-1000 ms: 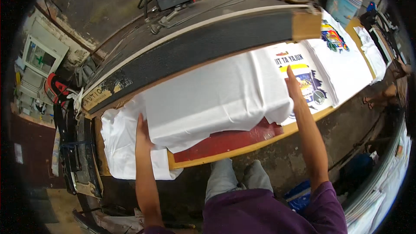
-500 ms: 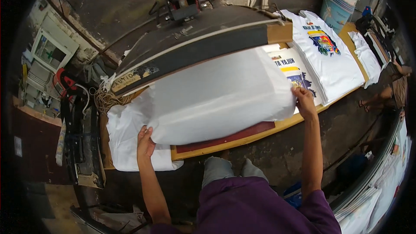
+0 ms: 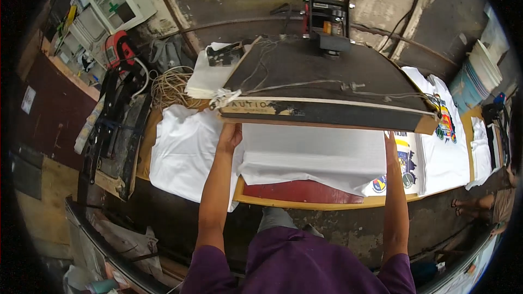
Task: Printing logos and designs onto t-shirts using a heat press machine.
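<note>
A thin white cloth [image 3: 313, 149] lies spread over the lower bed of a heat press, below its raised dark upper plate [image 3: 327, 71]. My left hand [image 3: 231, 135] reaches to the cloth's left edge with its fingers curled; the fingertips are partly covered by the plate's front edge. At the cloth's right side is my right hand [image 3: 390, 139], mostly hidden under the same edge, so its grip does not show. A red pad [image 3: 302, 191] shows in front of the cloth's near hem. Left of my left hand rests a plain white shirt [image 3: 182, 149].
Printed white shirts [image 3: 438, 158] lie stacked at the right, near nested buckets [image 3: 476, 76]. Coiled cord [image 3: 171, 87] and a black machine [image 3: 117, 141] stand at the left. The yellow table edge [image 3: 310, 205] runs in front of me. Another person's leg [image 3: 476, 202] shows at far right.
Both hands have moved away from me, up to the plate's front edge. The cloth, lifted and billowing before, now lies flatter on the bed. My view has turned leftward.
</note>
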{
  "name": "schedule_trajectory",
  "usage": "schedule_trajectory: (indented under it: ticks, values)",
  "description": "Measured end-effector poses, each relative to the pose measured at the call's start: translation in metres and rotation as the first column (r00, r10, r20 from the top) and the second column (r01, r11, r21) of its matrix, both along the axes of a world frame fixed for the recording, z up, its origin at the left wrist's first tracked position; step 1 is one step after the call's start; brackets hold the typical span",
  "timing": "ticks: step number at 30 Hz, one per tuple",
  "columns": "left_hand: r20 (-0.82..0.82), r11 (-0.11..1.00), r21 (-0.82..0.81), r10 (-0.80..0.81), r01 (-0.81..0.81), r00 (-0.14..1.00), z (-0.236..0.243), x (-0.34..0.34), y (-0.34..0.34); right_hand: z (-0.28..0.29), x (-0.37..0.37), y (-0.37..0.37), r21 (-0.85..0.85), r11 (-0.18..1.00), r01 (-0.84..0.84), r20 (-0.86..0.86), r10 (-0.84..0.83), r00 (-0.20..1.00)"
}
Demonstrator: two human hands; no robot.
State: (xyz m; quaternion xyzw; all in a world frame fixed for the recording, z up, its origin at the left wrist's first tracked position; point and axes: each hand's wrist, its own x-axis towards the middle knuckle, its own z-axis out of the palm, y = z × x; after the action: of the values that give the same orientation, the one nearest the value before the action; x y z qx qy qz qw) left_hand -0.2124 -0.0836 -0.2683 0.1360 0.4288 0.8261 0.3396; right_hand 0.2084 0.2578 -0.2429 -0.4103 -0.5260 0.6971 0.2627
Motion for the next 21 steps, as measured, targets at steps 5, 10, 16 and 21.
schedule_trajectory:
  ticks: [5, 10, 16, 21]
  values:
    - [-0.304, 0.98, -0.193, -0.016, -0.045, 0.952, 0.043, -0.004, -0.013, -0.019, 0.007, 0.018, 0.079, 0.997, -0.025, -0.057, 0.029, 0.998]
    - [-0.48, 0.856, -0.508, -0.374, 0.097, 0.793, 0.095, -0.003, -0.035, 0.024, 0.001, -0.011, -0.063, 0.989, -0.133, -0.358, 0.102, 0.928]
    - [-0.529, 0.832, -0.54, -0.454, 0.128, 0.717, 0.093, -0.018, -0.04, 0.044, 0.03, -0.005, 0.145, 0.983, -0.108, -0.293, 0.147, 0.945]
    - [-0.543, 0.709, -0.703, -0.588, 0.06, 0.6, 0.086, -0.043, -0.047, 0.044, 0.067, 0.029, 0.287, 0.945, -0.157, -0.061, 0.182, 0.981]
